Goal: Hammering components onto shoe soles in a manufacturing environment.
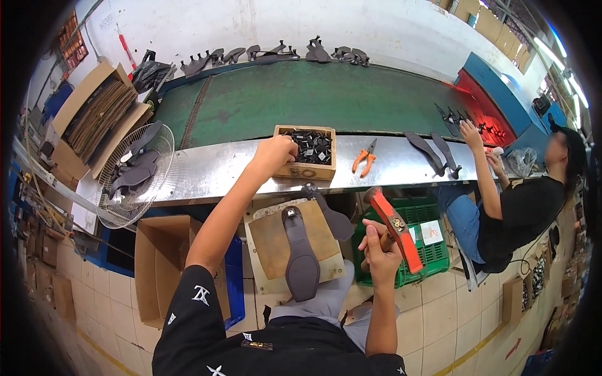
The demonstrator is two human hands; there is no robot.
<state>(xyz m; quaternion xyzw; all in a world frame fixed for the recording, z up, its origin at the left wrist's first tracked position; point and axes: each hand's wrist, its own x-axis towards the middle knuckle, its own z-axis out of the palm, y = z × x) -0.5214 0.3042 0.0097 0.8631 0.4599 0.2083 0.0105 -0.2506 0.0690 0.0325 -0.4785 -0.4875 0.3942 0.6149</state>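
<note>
Dark marks show on the near side of a wooden box (303, 172) filled with small black pieces (313, 145); a white label (432, 232) sits on the green crate (439, 257) at right. A wire basket (128, 220) at left contains dark soles. The left hand (276, 153) dips curled fingers into the box; I cannot tell whether they pinch anything. The right hand (381, 252) grips a red-headed hammer (407, 245). Nearer, a dark sole (301, 266) lies on a board (266, 245).

left hand's (276, 154) fingertips are hidden down in the wooden box (305, 173), so no clue if they're pinching a piece. right hand (380, 252) covers part of the hammer's (397, 224) handle plus some of the green crate (433, 252). the coworker (527, 207) has a blurred face, those dark red-lit bits (493, 130) are too tiny to make out, and the black shirt (301, 351) runs off the bottom edge.
</note>
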